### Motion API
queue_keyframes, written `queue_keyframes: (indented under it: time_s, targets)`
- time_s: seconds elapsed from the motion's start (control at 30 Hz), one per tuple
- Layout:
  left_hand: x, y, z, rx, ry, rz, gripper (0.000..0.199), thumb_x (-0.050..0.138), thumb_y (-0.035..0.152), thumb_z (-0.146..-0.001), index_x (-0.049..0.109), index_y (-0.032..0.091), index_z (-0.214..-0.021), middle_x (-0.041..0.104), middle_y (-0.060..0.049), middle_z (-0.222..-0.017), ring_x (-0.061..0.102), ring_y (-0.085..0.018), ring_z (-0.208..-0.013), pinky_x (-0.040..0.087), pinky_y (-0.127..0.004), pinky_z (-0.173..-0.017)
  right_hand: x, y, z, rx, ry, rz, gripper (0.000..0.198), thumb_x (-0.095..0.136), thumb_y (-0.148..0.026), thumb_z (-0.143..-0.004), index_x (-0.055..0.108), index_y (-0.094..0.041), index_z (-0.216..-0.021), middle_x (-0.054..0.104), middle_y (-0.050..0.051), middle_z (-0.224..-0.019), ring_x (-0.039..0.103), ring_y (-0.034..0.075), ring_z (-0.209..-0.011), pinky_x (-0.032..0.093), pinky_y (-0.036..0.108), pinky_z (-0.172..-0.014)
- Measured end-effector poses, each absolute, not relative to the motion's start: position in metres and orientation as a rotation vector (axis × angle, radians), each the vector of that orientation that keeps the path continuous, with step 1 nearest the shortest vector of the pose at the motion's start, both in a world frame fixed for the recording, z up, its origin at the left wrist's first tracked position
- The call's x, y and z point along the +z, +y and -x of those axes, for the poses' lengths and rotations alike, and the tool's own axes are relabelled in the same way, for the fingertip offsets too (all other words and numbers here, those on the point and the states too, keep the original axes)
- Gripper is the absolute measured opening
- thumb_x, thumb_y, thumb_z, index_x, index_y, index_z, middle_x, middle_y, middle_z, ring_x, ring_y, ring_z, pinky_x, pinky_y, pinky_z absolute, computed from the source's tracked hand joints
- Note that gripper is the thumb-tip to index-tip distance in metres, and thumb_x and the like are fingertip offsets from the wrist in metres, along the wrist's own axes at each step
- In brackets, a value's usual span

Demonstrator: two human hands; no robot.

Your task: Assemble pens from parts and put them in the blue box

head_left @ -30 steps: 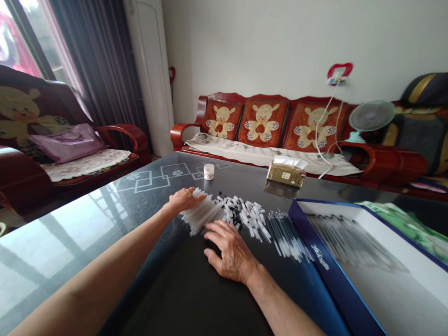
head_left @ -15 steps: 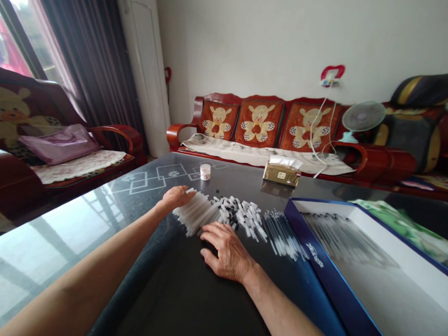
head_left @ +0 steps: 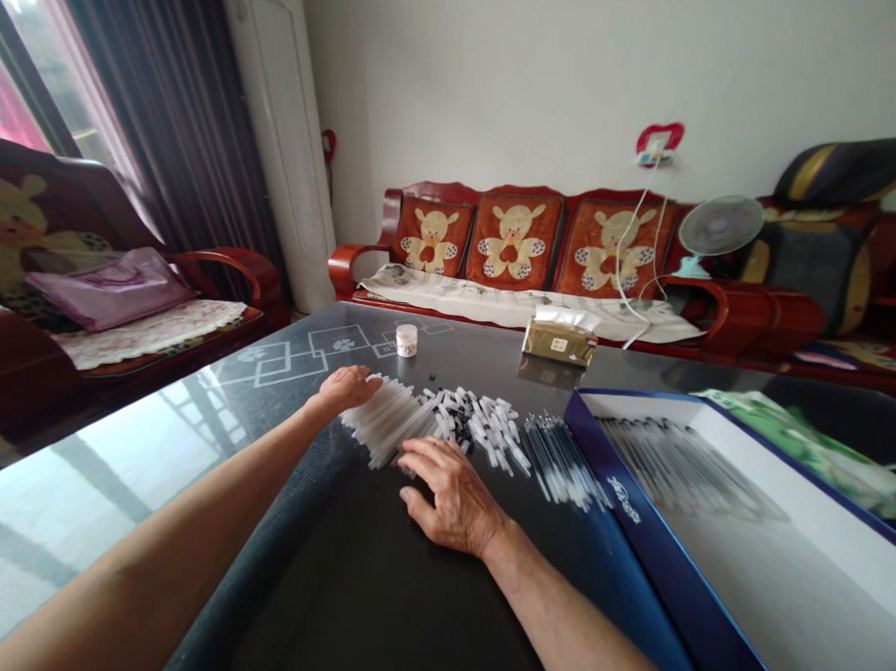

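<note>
Left hand (head_left: 345, 386), ten o'clock of the pale tubes (head_left: 384, 422), grip unclear; right hand (head_left: 451, 496) spread at five: best press evenly!

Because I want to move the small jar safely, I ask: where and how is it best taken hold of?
Probably pinch the small jar around the middle of its round side, coming down from above. It is short and stands upright on the table, with nothing touching its side. The tubes lie on the near side, so a low approach from there might disturb them.
</note>
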State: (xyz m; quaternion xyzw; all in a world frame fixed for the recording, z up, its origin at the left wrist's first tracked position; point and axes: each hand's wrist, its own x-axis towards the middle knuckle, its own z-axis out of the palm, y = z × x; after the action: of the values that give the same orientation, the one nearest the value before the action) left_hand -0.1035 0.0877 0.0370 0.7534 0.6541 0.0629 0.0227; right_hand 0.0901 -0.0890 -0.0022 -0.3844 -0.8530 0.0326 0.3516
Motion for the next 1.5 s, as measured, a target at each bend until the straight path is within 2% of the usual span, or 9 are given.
queue_keyframes:
  time_s: [0.17, 0.23, 0.37, 0.47, 0.57, 0.7, 0.8, 1.17, 1.5]
  targets:
    - [0.048, 0.067, 0.095, 0.439, 2.022, -2.353, 0.045, 0.039, 0.038, -0.093, 0.057, 0.016, -0.128, 0.066, -0.010, -0.118, 0.060, -0.024, -0.112, 0.044, -0.031, -0.094, -0.010, -0.075, -0.106, 0.014, -1.625, 1.088, 0.027, 0.041, -0.015, -0.087, 0.064, -0.019, -0.100, 0.065, 0.009, -0.100, 0.060, 0.019, -0.098, 0.049, 0.035, -0.090]
    - [0.048, 0.050, 0.083, 0.547, 1.958, -2.393, 0.039, 0.036, 0.035, -0.093, 0.065, 0.021, -0.116, 0.069, -0.006, -0.110, 0.063, -0.021, -0.105, 0.045, -0.027, -0.088, -0.013, -0.066, -0.120, -0.018, -1.423, 1.187, 0.024, 0.041, -0.016, -0.086, 0.064, -0.019, -0.092, 0.065, 0.008, -0.092, 0.062, 0.019, -0.089, 0.051, 0.034, -0.082]
    - [0.042, 0.019, 0.050, 0.885, 1.593, -2.581, 0.029, 0.046, 0.031, -0.089, 0.072, 0.018, -0.087, 0.071, -0.006, -0.087, 0.065, -0.017, -0.083, 0.046, -0.023, -0.077, -0.012, -0.057, -0.143, -0.060, -1.468, 1.349, 0.020, 0.047, -0.016, -0.079, 0.065, -0.018, -0.084, 0.066, 0.007, -0.085, 0.063, 0.020, -0.080, 0.051, 0.033, -0.076]
    - [0.040, 0.012, 0.034, 1.018, 1.468, -2.595, 0.030, 0.042, 0.025, -0.091, 0.070, 0.020, -0.099, 0.071, -0.005, -0.094, 0.065, -0.016, -0.088, 0.046, -0.023, -0.079, -0.006, -0.064, -0.144, -0.057, -1.631, 1.398, 0.021, 0.047, -0.012, -0.078, 0.066, -0.019, -0.085, 0.066, 0.006, -0.085, 0.063, 0.019, -0.079, 0.050, 0.031, -0.076]
    - [0.046, 0.018, 0.038, 0.856, 1.561, -2.566, 0.031, 0.044, 0.023, -0.088, 0.070, 0.022, -0.105, 0.072, -0.005, -0.097, 0.066, -0.017, -0.089, 0.047, -0.025, -0.079, -0.006, -0.078, -0.135, -0.057, -1.711, 1.392, 0.022, 0.046, -0.011, -0.081, 0.066, -0.019, -0.088, 0.065, 0.007, -0.088, 0.063, 0.020, -0.084, 0.049, 0.031, -0.079]
    - [0.051, 0.026, 0.055, 0.436, 1.642, -2.581, 0.026, 0.051, 0.029, -0.083, 0.073, 0.022, -0.094, 0.073, -0.007, -0.086, 0.067, -0.022, -0.086, 0.049, -0.028, -0.077, -0.015, -0.093, -0.126, -0.082, -1.769, 1.326, 0.023, 0.044, -0.011, -0.085, 0.065, -0.018, -0.090, 0.064, 0.007, -0.088, 0.062, 0.019, -0.086, 0.048, 0.030, -0.080]
    - [0.047, 0.025, 0.057, 0.310, 1.669, -2.588, 0.027, 0.053, 0.035, -0.081, 0.073, 0.021, -0.092, 0.072, -0.009, -0.087, 0.067, -0.023, -0.089, 0.049, -0.030, -0.078, -0.018, -0.095, -0.125, -0.100, -1.780, 1.294, 0.023, 0.044, -0.011, -0.086, 0.065, -0.018, -0.090, 0.064, 0.006, -0.088, 0.062, 0.018, -0.086, 0.048, 0.030, -0.081]
    - [0.045, 0.008, 0.043, 0.173, 1.773, -2.567, 0.033, 0.048, 0.032, -0.083, 0.072, 0.013, -0.094, 0.070, -0.016, -0.095, 0.066, -0.026, -0.092, 0.050, -0.034, -0.079, -0.014, -0.092, -0.127, -0.053, -1.744, 1.264, 0.023, 0.045, -0.010, -0.084, 0.066, -0.018, -0.089, 0.065, 0.006, -0.087, 0.063, 0.017, -0.085, 0.049, 0.030, -0.080]
    - [0.045, 0.011, 0.038, 0.406, 1.637, -2.518, 0.028, 0.049, 0.032, -0.080, 0.072, 0.015, -0.078, 0.070, -0.011, -0.076, 0.066, -0.024, -0.078, 0.047, -0.029, -0.068, -0.014, -0.090, -0.131, -0.037, -1.551, 1.270, 0.021, 0.046, -0.011, -0.083, 0.063, -0.019, -0.093, 0.067, 0.006, -0.091, 0.064, 0.018, -0.086, 0.052, 0.030, -0.076]
